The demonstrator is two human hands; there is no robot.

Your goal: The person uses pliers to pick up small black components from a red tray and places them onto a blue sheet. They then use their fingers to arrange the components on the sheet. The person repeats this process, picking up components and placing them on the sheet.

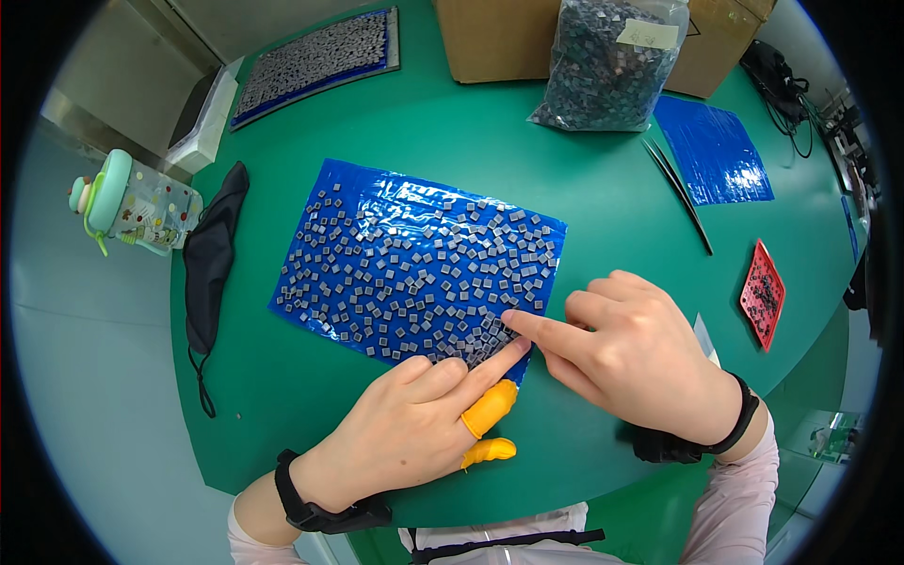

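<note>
Head view: two hands at the near right corner of a blue sheet (414, 198)

Watching from afar, I see small grey squares (482, 337) scattered across most of the blue sheet, crowded closest together by its near right corner. My right hand (626, 344) comes in over the sheet's right edge, index finger stretched out to the squares at that corner, the others curled under; I cannot tell whether it pinches anything. My left hand (405, 428) lies across the sheet's near edge, one bare finger reaching to the same corner, two digits in yellow finger cots (490, 410) spread a little apart; whether anything is held beneath it, I cannot tell.

Right of the sheet, tweezers (680, 196) lie on the green table (273, 395), with a red tray (756, 264) of dark bits farther right. Beyond the sheet, a filled plastic bag (603, 85) stands by a cardboard box (499, 42). Left of it, I see a black cloth mask (212, 254) and a bottle (151, 207).
</note>
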